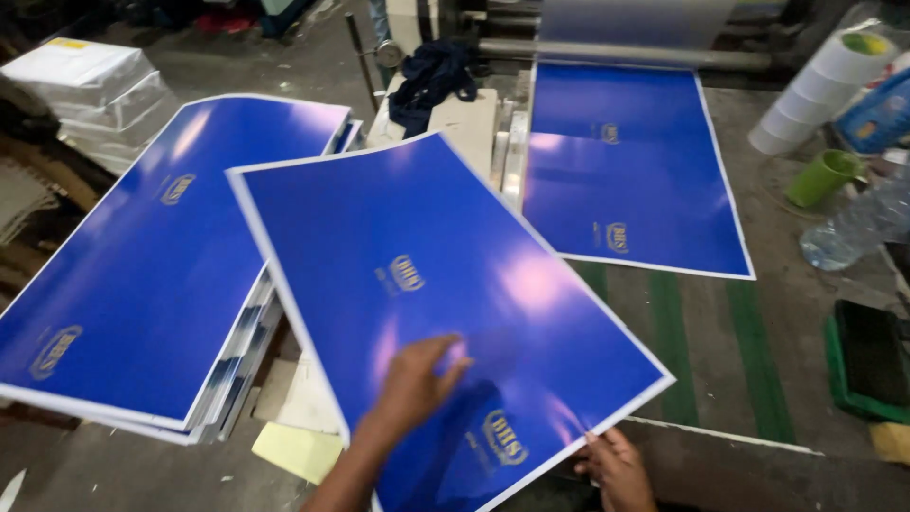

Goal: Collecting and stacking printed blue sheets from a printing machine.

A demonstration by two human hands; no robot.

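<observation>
Hands are carrying one glossy blue sheet [445, 294] at 6 o'clock: I'm pressing my left hand [412, 384] flat on top to steady it, right hand [616, 465] pinching its near edge, lifting it clear of the stack [142, 275] lying at 9 o'clock.

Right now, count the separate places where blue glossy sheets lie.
3: one sheet under both hands, one stack at left with more sheets hidden beneath, one sheet leaving the roller machine at the top.
</observation>
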